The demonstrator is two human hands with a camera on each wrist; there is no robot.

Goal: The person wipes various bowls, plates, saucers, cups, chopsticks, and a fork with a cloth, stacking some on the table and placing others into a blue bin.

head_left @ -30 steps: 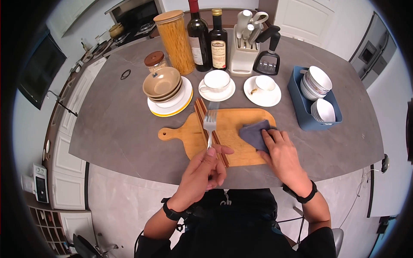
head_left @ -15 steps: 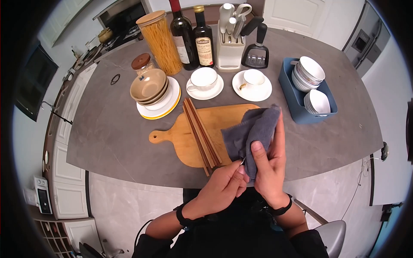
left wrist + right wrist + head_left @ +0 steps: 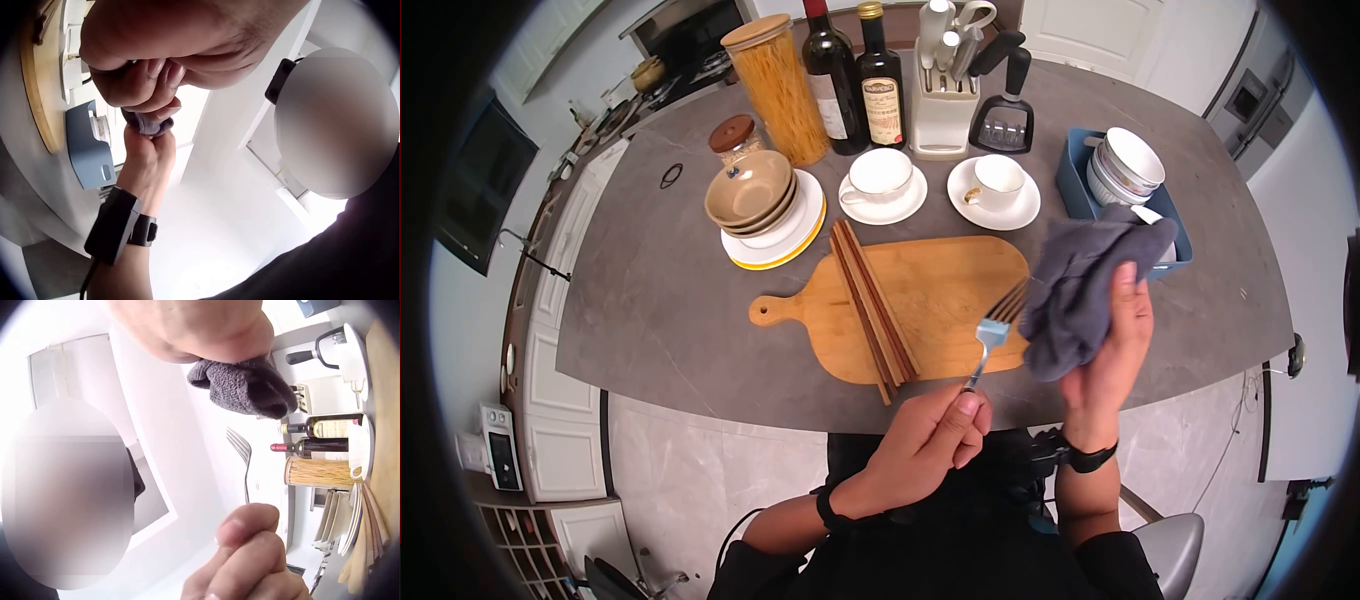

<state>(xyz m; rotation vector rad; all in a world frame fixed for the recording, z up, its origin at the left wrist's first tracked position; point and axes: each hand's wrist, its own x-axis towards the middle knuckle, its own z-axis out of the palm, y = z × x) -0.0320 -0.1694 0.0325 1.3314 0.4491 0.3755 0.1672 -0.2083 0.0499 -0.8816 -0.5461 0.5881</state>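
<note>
One fork (image 3: 992, 334) in left grip (image 3: 930, 435), now uncovered, grey cloth (image 3: 1082, 290) apart

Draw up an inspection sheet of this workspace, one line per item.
Surface: grey table; wooden board lies on it, handle to the left.
Job's things: fork and grey cloth, held apart; chopsticks lie across the board, ends overhanging.
Clutter: brown bowls stacked on plates; cups on saucers; white bowls in a blue bin; jars, bottles and knife block along the far side.
Hands: left hand grips the fork; right hand holds the cloth.
Cables: black cable hangs from the black box on the right wrist.
Surroundings: pale floor, white cabinets at left, grey chair at near right.
</note>
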